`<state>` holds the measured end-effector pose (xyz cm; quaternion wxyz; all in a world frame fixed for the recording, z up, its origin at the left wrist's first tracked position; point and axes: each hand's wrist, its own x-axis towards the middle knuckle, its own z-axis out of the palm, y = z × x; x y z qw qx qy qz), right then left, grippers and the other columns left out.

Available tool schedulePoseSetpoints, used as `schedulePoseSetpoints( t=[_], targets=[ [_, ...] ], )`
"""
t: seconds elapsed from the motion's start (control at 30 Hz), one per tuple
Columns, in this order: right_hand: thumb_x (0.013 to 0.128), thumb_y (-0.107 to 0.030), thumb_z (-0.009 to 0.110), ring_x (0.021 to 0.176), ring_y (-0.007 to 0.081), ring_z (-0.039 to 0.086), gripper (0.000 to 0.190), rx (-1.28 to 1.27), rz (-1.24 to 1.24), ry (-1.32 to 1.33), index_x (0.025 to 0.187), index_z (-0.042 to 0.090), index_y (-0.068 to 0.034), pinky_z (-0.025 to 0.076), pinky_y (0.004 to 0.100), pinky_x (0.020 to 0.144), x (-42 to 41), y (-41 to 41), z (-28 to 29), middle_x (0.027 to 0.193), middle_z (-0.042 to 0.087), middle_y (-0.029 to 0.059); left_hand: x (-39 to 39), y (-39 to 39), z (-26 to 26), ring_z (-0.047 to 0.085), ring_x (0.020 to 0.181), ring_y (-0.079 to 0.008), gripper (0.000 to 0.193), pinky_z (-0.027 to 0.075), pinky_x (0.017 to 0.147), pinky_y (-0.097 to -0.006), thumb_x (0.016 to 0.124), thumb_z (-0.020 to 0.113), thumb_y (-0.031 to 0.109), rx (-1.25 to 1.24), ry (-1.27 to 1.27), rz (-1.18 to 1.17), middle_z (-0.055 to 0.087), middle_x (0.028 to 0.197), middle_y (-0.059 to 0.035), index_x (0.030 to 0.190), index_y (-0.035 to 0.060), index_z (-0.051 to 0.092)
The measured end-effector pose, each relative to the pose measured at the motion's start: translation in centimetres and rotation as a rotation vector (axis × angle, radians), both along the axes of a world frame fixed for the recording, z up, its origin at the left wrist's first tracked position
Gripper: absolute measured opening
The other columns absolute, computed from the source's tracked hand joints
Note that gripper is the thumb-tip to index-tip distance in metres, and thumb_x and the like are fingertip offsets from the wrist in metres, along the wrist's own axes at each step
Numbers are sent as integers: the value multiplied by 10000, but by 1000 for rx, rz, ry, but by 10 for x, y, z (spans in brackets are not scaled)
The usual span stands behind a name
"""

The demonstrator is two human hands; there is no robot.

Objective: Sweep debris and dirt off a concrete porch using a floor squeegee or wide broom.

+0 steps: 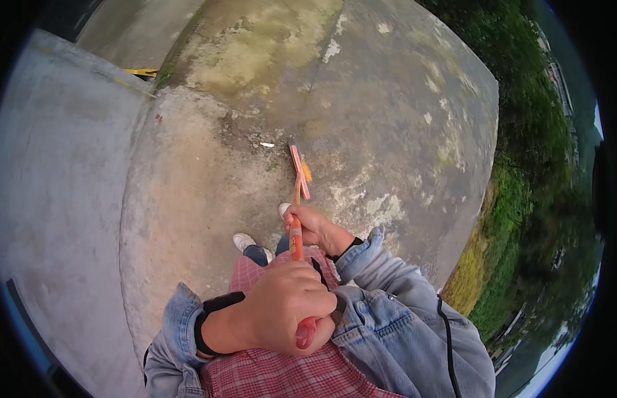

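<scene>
My left hand (pixel 288 308) grips the top end of a broom's reddish-orange handle (pixel 296 241), close to my chest. Lower on the same shaft, my right hand (pixel 308 224) is wrapped around it. The broom's narrow head (pixel 299 171), pinkish-red with pale stripes, is down by the concrete ground beyond my feet. A tuft of orange-yellow bristles (pixel 307 171) shows on its right side; the rest are hidden. Just left of the head are a small white scrap (pixel 267 145) and scattered dark debris (pixel 238 130).
My white shoes (pixel 244 242) stand on stained concrete (pixel 174 199). A smoother grey wall or slab (pixel 64 174) borders it on the left, with a yellow object (pixel 141 72) at its far corner. Green plants (pixel 517 124) lie past the concrete's right edge. A small reddish fragment (pixel 159 118) lies left.
</scene>
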<state>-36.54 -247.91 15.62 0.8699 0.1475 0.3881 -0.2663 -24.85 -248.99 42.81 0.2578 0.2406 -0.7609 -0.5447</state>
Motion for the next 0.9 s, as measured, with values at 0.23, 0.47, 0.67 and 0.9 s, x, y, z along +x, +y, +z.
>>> schedulePoseSetpoints(
  t=[0.23, 0.47, 0.67, 0.9],
  targets=[
    [830, -90, 472, 541, 170, 500, 171, 0, -3, -128, 665, 482, -47, 450, 288, 544, 43, -6, 78, 596, 503, 50, 31, -6, 58, 432, 476, -227, 198, 343, 488, -325, 501, 606, 63, 57, 127, -104, 392, 495, -35, 549, 95, 417],
    [817, -65, 461, 524, 172, 503, 143, -6, -115, 238, 677, 472, -37, 474, 301, 507, -42, -2, 28, 609, 508, 64, 36, -4, -24, 446, 545, -258, 216, 433, 618, -341, 570, 567, -19, 130, 202, -44, 364, 535, -61, 532, 62, 370],
    [796, -52, 444, 503, 167, 498, 140, 22, 75, 430, 658, 466, -45, 457, 292, 471, -45, -15, -30, 582, 495, 61, 39, 12, -86, 433, 552, -268, 215, 402, 613, -358, 572, 565, -36, 126, 199, 103, 365, 540, -72, 543, 40, 366],
    [832, -72, 438, 474, 154, 487, 173, -33, 256, 79, 663, 474, -59, 462, 275, 468, 97, -18, 2, 589, 503, 41, 96, 12, 9, 417, 506, -257, 210, 384, 574, -334, 551, 551, -31, 90, -53, 132, 380, 518, -61, 527, 59, 362]
  ],
)
